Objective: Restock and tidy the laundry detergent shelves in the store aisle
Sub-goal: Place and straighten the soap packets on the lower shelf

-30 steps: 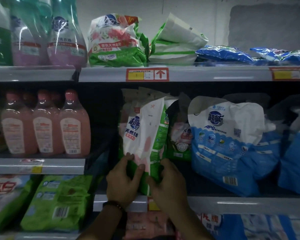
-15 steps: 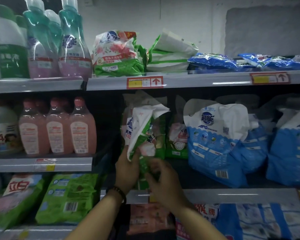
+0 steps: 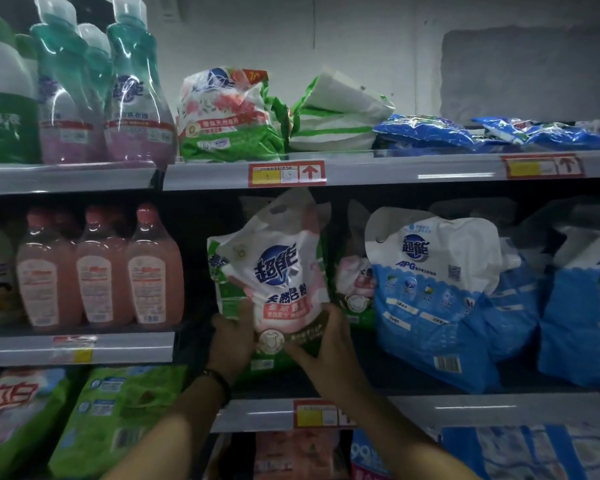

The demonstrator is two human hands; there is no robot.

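Fingers [image 3: 245, 317] of left hand [image 3: 231, 342] and right hand [image 3: 326, 346] grasp the crinkled, glossy detergent pouch [image 3: 281, 268].

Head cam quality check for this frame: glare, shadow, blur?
Head view: dim overall, with deep shadow behind the goods on the middle shelf. Glare streaks cross the teal-capped bottles. The logo on the pink-and-white bag is readable, but its small print is soft. The price tag text is too blurred to read.

Three pink bottles [image 3: 104, 271], roughly fifteen bags [image 3: 281, 271]
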